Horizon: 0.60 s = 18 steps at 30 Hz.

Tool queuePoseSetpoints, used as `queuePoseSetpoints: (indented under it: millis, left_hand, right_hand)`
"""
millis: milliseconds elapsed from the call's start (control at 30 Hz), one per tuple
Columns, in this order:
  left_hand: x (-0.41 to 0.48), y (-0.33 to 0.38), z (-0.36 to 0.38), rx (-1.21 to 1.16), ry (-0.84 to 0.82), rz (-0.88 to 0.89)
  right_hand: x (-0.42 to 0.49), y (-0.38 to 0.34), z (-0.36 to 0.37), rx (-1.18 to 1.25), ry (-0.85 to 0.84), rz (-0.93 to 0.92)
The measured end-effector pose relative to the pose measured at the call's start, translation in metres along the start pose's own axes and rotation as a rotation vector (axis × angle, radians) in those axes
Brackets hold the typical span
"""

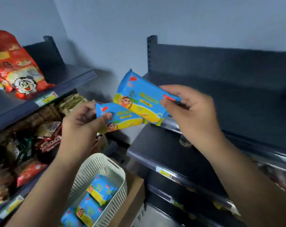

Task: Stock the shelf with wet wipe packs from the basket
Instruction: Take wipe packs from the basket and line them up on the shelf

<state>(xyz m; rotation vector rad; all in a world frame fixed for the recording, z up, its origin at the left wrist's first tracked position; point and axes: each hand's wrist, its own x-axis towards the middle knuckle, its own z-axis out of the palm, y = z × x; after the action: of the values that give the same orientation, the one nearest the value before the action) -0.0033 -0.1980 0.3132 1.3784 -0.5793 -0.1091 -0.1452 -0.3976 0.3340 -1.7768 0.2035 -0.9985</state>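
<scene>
Lying in the basket (89, 169) are packs (103, 192); left fingers (104, 117) pinch one pack (127, 120), right fingers (170, 89) pinch another pack (139, 95).

One cam only, head-worn on the person, wide-angle. It faced forward and down into a corner where two shelf units met. The left shelf (68, 76) with snack bags (16, 66) ran off the left edge, and the dark right shelf (221, 99) ran off the right. Grey wall (139, 22) filled the top. Range was close: left forearm (45, 185) and right forearm (247, 177) stretched from the bottom edge to mid-frame. The basket (96, 169) sat low centre, seen from above. Frame edges were soft and bowed.
</scene>
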Motion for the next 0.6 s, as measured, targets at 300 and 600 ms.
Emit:
queuePoseSetpoints:
  millis: [300,600]
  left_hand:
    - [0.019,-0.004,0.188,-0.065,-0.218,0.03]
    - [-0.023,0.01,0.415,-0.126,-0.523,0.003]
  right_hand:
    - [-0.018,-0.026,-0.192,-0.177,0.29,-0.085]
    - [-0.054,-0.035,-0.37,-0.387,0.462,-0.105]
